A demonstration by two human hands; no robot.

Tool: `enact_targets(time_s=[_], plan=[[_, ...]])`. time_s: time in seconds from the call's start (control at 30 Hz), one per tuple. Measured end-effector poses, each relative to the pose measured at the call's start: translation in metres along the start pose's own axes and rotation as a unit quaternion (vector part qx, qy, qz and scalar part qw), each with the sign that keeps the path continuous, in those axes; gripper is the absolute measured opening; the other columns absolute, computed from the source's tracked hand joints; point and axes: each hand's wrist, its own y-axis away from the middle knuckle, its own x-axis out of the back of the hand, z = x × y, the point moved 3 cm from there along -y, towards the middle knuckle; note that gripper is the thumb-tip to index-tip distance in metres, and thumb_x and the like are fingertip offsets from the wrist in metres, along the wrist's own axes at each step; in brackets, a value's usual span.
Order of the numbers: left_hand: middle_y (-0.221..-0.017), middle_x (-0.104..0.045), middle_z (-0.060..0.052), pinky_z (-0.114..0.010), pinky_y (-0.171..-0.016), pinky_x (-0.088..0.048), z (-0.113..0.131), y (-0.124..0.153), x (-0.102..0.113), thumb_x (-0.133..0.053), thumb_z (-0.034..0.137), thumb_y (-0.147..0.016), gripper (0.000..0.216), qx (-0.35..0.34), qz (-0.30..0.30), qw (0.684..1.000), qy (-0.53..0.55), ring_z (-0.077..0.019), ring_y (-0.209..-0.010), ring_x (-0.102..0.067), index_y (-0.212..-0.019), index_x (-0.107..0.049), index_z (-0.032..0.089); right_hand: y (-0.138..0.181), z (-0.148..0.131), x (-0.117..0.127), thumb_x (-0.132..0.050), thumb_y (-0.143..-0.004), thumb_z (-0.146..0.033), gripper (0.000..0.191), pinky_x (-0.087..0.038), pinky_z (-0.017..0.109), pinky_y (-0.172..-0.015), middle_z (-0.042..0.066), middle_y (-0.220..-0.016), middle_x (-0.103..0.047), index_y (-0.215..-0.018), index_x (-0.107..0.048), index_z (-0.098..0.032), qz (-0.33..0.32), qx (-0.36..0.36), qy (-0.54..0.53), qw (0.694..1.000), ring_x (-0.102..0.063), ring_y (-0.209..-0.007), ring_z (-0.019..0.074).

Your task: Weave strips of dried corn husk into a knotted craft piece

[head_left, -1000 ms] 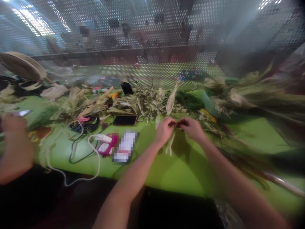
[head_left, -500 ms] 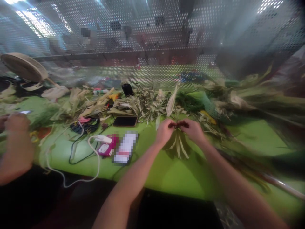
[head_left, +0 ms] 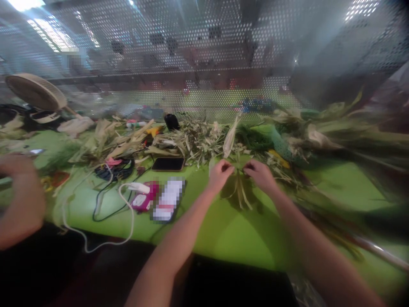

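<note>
A small bundle of pale dried husk strips [head_left: 240, 196] hangs fanned out between my two hands, its strips spread downward over the green surface. My left hand [head_left: 220, 175] is closed in a pinch at the left side of the bundle's upper end. On the other side, my right hand [head_left: 260, 174] pinches with thumb and fingers, a small gap from the bundle. Whatever is between the fingertips of either hand is too fine and blurred to make out. Just behind them stands a pale folded corn husk [head_left: 230, 138].
Dried plant scraps [head_left: 204, 138] lie across the back before a perforated metal screen [head_left: 179, 98]. Left of my arms are a dark phone [head_left: 168, 163], a lit phone [head_left: 169, 198], a pink box [head_left: 147, 198] and a white cable [head_left: 132, 221]. Another person's arm [head_left: 24, 196] is far left.
My hands have drawn apart, from fingertips meeting over the bundle to a small gap between them. The other person's arm at the far left has shifted.
</note>
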Motion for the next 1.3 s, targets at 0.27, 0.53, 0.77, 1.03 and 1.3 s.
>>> enact_targets(time_s=[0.27, 0.53, 0.77, 1.03, 1.3], plan=[[-0.071, -0.058, 0.002, -0.028, -0.073, -0.046, -0.007, -0.001, -0.006, -0.059, 0.025, -0.086, 0.01, -0.01, -0.052, 0.992, 0.111, -0.0133, -0.07, -0.057, -0.08, -0.053, 0.02, 0.001, 0.0, -0.004, -0.053, -0.076, -0.022, 0.012, -0.037, 0.026, -0.062, 0.001, -0.071, -0.066, -0.079, -0.064, -0.02, 0.004, 0.0, 0.068, 0.998, -0.058, -0.067, 0.0163], [-0.068, -0.056, 0.003, -0.027, -0.064, -0.046, -0.006, -0.003, -0.001, -0.061, 0.027, -0.087, 0.018, -0.007, -0.012, 0.996, 0.087, -0.0108, -0.058, -0.054, -0.076, -0.048, 0.019, -0.002, 0.003, 0.002, -0.056, -0.073, -0.02, 0.005, -0.036, 0.026, -0.059, 0.002, -0.068, -0.063, -0.07, -0.06, -0.021, 0.06, -0.01, 0.088, 0.994, -0.052, -0.062, 0.0151], [-0.077, -0.064, -0.001, -0.033, -0.073, -0.054, -0.003, -0.001, -0.011, -0.064, 0.032, -0.086, 0.021, 0.02, -0.046, 0.987, 0.155, -0.0142, -0.071, -0.063, -0.079, -0.05, 0.019, -0.005, 0.006, -0.004, -0.066, -0.073, -0.042, 0.029, -0.042, 0.025, -0.05, 0.001, -0.075, -0.067, -0.091, -0.064, -0.02, -0.001, -0.084, -0.2, 0.976, -0.051, -0.05, 0.0109], [-0.075, -0.061, 0.0, -0.029, -0.072, -0.05, -0.019, -0.008, -0.006, -0.063, 0.033, -0.086, 0.018, -0.006, -0.027, 0.997, 0.071, -0.014, -0.071, -0.062, -0.081, -0.053, 0.019, 0.003, -0.005, -0.012, -0.073, -0.067, -0.049, 0.037, -0.044, 0.026, -0.052, 0.002, -0.069, -0.066, -0.084, -0.068, -0.017, -0.084, -0.103, -0.204, 0.97, -0.055, -0.055, 0.013], [-0.073, -0.06, 0.001, -0.027, -0.069, -0.046, -0.013, -0.007, -0.004, -0.067, 0.022, -0.08, 0.015, 0.012, -0.003, 0.999, 0.031, -0.0125, -0.068, -0.059, -0.08, -0.052, 0.018, 0.002, -0.004, -0.01, -0.069, -0.072, -0.044, 0.027, -0.041, 0.025, -0.052, -0.001, -0.062, -0.062, -0.071, -0.065, -0.018, -0.049, -0.041, -0.08, 0.995, -0.053, -0.053, 0.0119]])
